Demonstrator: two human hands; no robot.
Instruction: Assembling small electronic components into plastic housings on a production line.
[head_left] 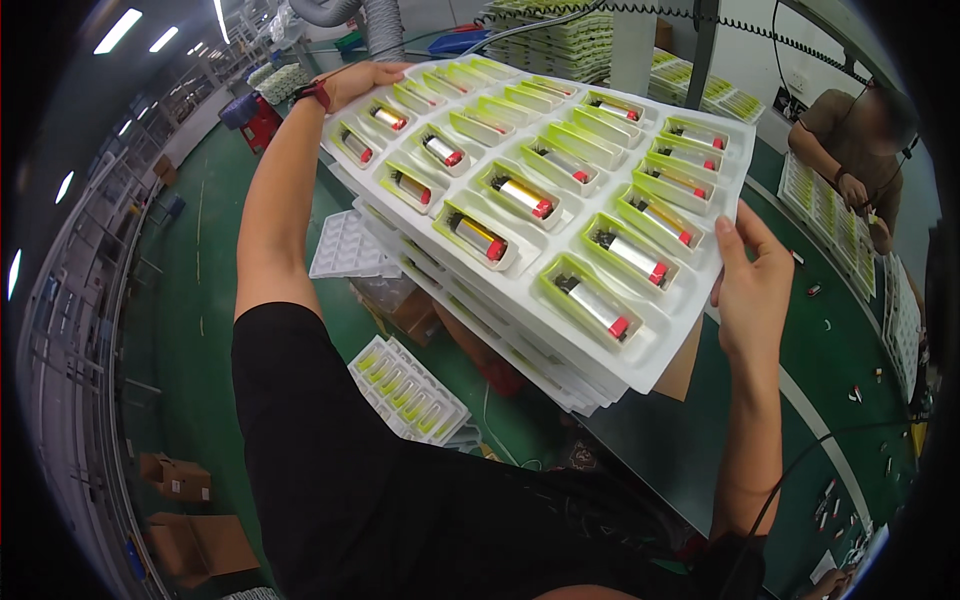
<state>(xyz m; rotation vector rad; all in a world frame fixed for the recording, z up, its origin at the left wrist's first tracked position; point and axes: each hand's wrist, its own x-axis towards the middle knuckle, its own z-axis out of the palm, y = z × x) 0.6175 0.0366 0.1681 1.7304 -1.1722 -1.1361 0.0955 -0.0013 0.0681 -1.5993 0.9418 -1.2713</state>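
Observation:
A white plastic tray (640, 372) with rows of lime-green-lined pockets spans the middle of the view. Most of its pockets hold small silver or gold cylinders (520, 196) with red ends and dark tips, which look like battery cells. At the tray's far left corner, my left hand (368, 84) grips the edge, its fingertips partly hidden. My right hand (755, 280) is closed on the right edge, thumb near the rim and fingers underneath out of sight. Beneath this tray lies a stack of similar trays (480, 318); whether the top one touches the stack, I cannot tell.
Across the green worktable (810, 350) at right sits another person (850, 140), near a tray (830, 215). Loose small parts (855, 395) lie on that table. More trays (560, 45) are piled behind. Lower left are a green-pocketed tray (408, 392) and cardboard boxes (175, 477).

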